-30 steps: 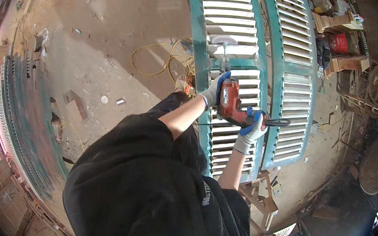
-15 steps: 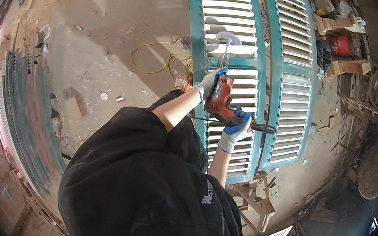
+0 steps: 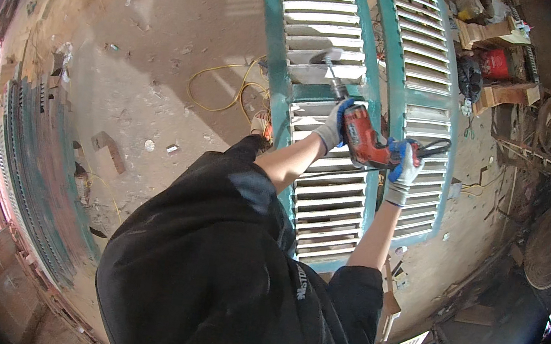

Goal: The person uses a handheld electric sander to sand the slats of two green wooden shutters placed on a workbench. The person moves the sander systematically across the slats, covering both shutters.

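Observation:
A red power drill (image 3: 364, 136) is held in both my gloved hands above a green louvred shutter (image 3: 284, 90) with white slats. My left hand (image 3: 333, 128) wraps round the front of its body, just behind the chuck. Closed on the rear handle is my right hand (image 3: 405, 172), out toward the second shutter (image 3: 396, 106). From the chuck a shaft reaches forward to a round grey sanding disc (image 3: 325, 56), which sits tilted at the slats near the shutter's middle rail. Whether the disc touches the slats I cannot tell.
A yellow cable (image 3: 225, 107) lies coiled on the dirt floor left of the shutters. Long painted boards (image 3: 49, 165) are stacked at the far left. A red bucket (image 3: 495, 63), timber pieces and a round basket (image 3: 546, 250) stand on the right. A wooden trestle (image 3: 389, 303) is near me.
The drill has swung, its rear end moving right and slightly up with my right hand. My left hand has shifted right. The disc has moved slightly left and now appears more tilted.

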Available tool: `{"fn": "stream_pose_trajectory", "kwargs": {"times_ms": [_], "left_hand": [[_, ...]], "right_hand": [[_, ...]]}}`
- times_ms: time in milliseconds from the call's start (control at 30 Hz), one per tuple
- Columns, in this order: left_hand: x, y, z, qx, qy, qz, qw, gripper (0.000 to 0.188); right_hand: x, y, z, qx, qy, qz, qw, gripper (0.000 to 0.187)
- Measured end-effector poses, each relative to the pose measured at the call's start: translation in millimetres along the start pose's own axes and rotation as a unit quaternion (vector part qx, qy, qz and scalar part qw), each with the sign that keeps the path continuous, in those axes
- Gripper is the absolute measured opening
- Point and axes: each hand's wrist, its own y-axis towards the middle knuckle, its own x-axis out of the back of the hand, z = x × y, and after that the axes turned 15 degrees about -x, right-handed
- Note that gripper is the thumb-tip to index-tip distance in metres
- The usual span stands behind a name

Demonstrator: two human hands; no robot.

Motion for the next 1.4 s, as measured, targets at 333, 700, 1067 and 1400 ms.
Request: {"fn": "stream_pose_trajectory", "kwargs": {"times_ms": [333, 700, 1067, 1400], "left_hand": [[-16, 27, 22, 0.025, -0.050, -0.012, 0.998, 0.041], [-57, 50, 28, 0.040, 0.073, 0.029, 0.996, 0.035], [-18, -27, -45, -0.006, 0.157, -0.143, 0.977, 0.028], [-2, -29, -94, 0.070, 0.161, -0.175, 0.969, 0.031]], "right_hand": [[27, 26, 7, 0.028, -0.007, -0.049, 0.998, 0.049], [-4, -4, 34, 0.102, 0.083, -0.050, 0.990, 0.011], [-39, -36, -38, -0.021, 0.156, 0.000, 0.988, 0.011], [-93, -98, -70, 0.013, 0.202, -0.063, 0.977, 0.008]]}}
